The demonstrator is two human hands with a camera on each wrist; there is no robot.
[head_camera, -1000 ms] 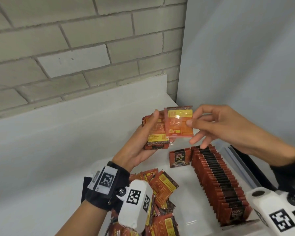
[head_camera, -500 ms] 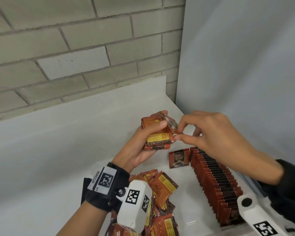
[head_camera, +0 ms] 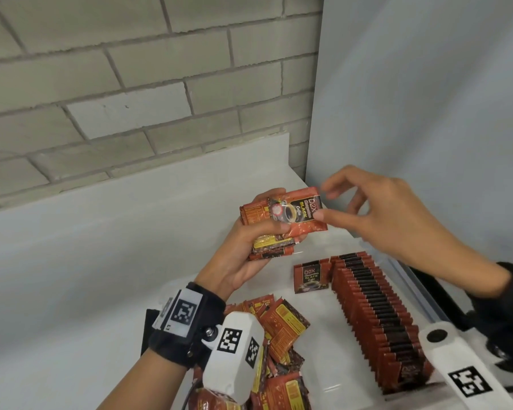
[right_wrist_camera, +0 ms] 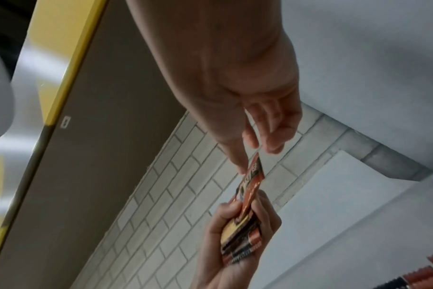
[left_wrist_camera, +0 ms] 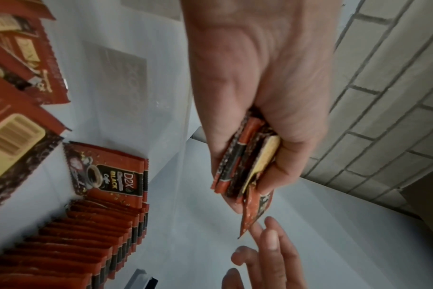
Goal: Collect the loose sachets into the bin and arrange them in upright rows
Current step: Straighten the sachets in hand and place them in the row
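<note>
My left hand (head_camera: 249, 241) is raised above the bin and grips a stack of red coffee sachets (head_camera: 267, 247). One sachet (head_camera: 296, 214) lies face up across the stack under my left thumb. My right hand (head_camera: 338, 208) holds that sachet's right end between thumb and index fingertip, its other fingers spread. The wrist views show the stack edge-on (left_wrist_camera: 245, 162) and the top sachet (right_wrist_camera: 252, 179) sticking out toward the right thumb. Below, an upright row of sachets (head_camera: 376, 321) runs along the bin's right side, with one sachet (head_camera: 311, 275) standing at its far end.
A loose pile of sachets (head_camera: 279, 329) lies in the bin's near left part, partly hidden by my left wrist camera (head_camera: 234, 359). Bare white bin floor (head_camera: 323, 335) shows between pile and row. A brick wall and a grey panel stand behind.
One second ago my right hand held the sachet beside the stack, yellow back showing. It has since turned it over and laid it face up on the stack.
</note>
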